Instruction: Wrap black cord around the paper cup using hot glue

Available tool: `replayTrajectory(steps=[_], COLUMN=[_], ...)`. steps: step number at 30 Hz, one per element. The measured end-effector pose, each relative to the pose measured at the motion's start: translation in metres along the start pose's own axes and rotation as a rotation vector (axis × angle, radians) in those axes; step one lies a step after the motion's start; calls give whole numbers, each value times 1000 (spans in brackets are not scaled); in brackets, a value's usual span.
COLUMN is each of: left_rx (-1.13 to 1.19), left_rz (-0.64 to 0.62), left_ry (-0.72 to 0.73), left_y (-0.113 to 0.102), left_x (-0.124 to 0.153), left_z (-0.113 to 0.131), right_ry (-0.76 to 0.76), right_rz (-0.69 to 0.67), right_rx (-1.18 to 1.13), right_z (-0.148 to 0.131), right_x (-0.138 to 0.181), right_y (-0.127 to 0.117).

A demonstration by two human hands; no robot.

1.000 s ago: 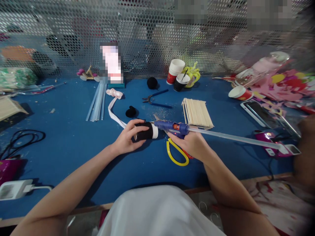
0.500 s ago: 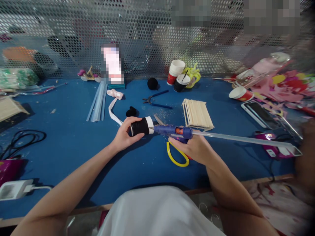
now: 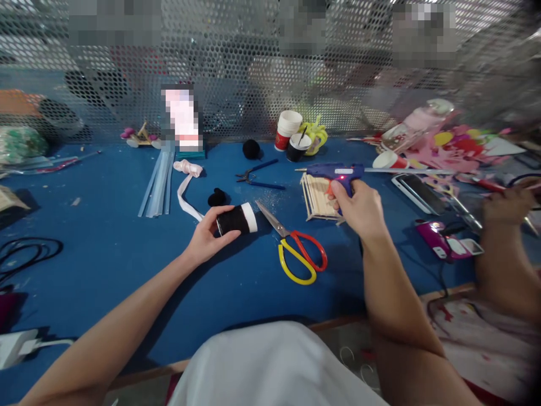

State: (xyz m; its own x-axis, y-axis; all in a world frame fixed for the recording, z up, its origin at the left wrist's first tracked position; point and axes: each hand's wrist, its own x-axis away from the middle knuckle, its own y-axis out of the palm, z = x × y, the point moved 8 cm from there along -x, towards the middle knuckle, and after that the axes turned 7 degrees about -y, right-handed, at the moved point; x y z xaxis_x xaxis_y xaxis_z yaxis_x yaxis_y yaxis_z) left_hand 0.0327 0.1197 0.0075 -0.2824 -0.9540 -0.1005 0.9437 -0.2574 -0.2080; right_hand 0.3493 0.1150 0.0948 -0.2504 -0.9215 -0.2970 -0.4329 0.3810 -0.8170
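Observation:
My left hand (image 3: 205,237) is closed round a small cup wrapped in black material with a white rim (image 3: 236,219), lying on its side on the blue table (image 3: 105,248). My right hand (image 3: 359,206) grips a blue hot glue gun (image 3: 336,172) with a red light on and a long clear glue stick (image 3: 406,170) out the back. The gun is held up over a stack of wooden sticks (image 3: 315,194), well to the right of the cup. Red and yellow scissors (image 3: 296,251) lie open between my hands.
Blue pliers (image 3: 256,176), black pom-poms (image 3: 217,197), a pink ribbon (image 3: 186,186) and clear glue sticks (image 3: 156,183) lie behind. Paper cups (image 3: 289,135) stand by the perforated metal wall. A phone (image 3: 416,192), pink craft scraps and another person's hand (image 3: 509,203) are at right.
My right hand pulled the glue gun away from the cup's rim, up and to the right over the wooden sticks. The scissors are uncovered. My left hand keeps hold of the cup.

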Motion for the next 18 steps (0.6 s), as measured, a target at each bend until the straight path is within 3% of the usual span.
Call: replayTrajectory(steps=[6,13,15,18], left_rx=[-13,-68,-102,-182], left_rz=[-37,-24,-21,-22], left_ry=[17,70,106,189], left_y=[4,2,2,4], left_x=[1,1,1,3], left_z=[2,7,10,18], right_ry=[50,46,29,-166], right_rz=[-105,-114,-86,66], right_rx=[264,451,486,434], right_z=[27,34,29,-6], right_x=[-19,-21,-19,-9], right_y=[25,37,32,19])
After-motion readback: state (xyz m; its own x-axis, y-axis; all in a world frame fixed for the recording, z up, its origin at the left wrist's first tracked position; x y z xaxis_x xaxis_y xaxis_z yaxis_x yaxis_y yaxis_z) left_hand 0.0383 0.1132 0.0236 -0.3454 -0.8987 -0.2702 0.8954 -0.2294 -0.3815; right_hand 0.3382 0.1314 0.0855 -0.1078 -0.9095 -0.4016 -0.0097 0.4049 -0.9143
